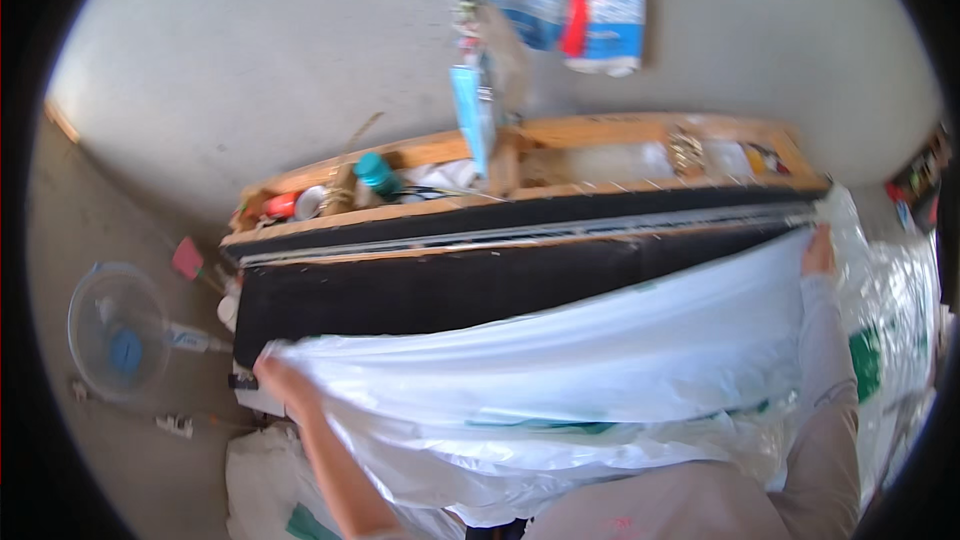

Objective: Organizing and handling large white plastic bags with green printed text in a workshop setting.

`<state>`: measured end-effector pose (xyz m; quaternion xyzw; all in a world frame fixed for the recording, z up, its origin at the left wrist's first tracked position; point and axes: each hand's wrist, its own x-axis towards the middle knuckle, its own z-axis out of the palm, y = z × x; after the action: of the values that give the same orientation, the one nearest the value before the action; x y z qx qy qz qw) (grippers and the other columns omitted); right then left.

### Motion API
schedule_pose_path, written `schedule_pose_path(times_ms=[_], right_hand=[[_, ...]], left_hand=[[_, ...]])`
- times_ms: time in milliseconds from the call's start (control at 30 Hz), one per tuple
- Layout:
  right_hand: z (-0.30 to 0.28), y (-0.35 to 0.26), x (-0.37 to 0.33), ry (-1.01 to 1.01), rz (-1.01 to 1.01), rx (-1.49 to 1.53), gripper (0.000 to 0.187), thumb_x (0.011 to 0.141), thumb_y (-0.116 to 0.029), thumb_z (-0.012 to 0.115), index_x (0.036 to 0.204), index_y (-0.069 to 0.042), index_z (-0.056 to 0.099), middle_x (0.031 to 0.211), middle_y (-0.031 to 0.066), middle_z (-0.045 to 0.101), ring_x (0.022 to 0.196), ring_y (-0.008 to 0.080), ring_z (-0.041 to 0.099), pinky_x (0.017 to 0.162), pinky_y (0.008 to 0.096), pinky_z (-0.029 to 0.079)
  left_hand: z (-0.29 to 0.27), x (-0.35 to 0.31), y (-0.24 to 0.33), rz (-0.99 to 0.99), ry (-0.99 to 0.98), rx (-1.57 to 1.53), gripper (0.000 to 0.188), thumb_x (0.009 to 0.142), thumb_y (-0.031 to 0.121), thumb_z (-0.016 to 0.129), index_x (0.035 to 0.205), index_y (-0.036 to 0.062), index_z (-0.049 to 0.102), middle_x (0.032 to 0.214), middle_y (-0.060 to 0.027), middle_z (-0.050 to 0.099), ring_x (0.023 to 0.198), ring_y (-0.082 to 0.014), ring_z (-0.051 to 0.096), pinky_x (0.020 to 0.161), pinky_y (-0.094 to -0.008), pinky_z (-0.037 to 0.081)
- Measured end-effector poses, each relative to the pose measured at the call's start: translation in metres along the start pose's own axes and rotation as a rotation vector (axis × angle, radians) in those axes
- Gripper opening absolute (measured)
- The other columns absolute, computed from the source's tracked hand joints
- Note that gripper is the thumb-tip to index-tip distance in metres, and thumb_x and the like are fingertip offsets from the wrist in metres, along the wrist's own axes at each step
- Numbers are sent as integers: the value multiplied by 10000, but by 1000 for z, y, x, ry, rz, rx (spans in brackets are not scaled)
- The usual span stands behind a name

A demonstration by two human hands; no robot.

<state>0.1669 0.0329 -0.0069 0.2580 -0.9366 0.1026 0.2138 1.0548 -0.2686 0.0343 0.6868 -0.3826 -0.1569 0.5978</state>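
Observation:
A large white plastic sheet (600, 350) with green patches, perhaps a bag, is stretched between my two hands. At its left upper corner, my left hand (280, 378) is closed on the plastic, slightly blurred. Farther off on the right, my right hand (818, 252) grips the other upper corner. The upper edge slants up from left to right across a black work surface (370, 300). Lower down, the plastic falls in loose folds in front of my body. Behind the black surface runs a long metal strip (560, 232).
A wooden trough (640, 127) along the wall holds a teal-capped container (375, 175), a red can (282, 205) and other items. A blue mask (470, 105) hangs above it. Clear plastic (900, 290) is heaped at right. A transparent bucket (110, 330) stands at left.

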Motion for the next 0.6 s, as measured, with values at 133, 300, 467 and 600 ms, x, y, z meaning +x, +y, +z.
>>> schedule_pose_path(times_ms=[133, 300, 467, 600], right_hand=[[3, -44, -8, -10, 60, 212, 217, 862, -141, 406, 1033, -43, 496, 983, 225, 558, 909, 399, 533, 749, 442, 421], [72, -8, 59, 76, 152, 332, 199, 789, -129, 479, 952, -30, 532, 896, 206, 557, 840, 371, 525, 743, 405, 416], [81, 144, 110, -11, 40, 527, 386, 775, -263, 558, 1054, 2, 530, 953, 127, 568, 925, 238, 537, 779, 350, 417], [45, 64, 68, -247, 691, 1412, 522, 844, -380, 491, 1213, -13, 457, 1133, 105, 521, 1019, 200, 508, 862, 327, 395]], left_hand=[[57, -14, 47, 226, 76, 525, 201, 900, 193, 374, 1036, 95, 485, 935, -208, 594, 896, -405, 544, 743, -440, 431], [123, 21, 47, 358, 27, 600, 143, 830, 206, 496, 912, 93, 527, 891, -124, 585, 857, -341, 548, 712, -433, 419], [138, 34, 26, 32, -11, 403, 195, 787, 153, 502, 960, 78, 457, 902, -154, 594, 858, -362, 560, 742, -429, 418], [145, 32, 50, 191, -46, 479, 234, 799, 150, 494, 1013, 72, 443, 939, -170, 591, 888, -369, 562, 773, -410, 423]])
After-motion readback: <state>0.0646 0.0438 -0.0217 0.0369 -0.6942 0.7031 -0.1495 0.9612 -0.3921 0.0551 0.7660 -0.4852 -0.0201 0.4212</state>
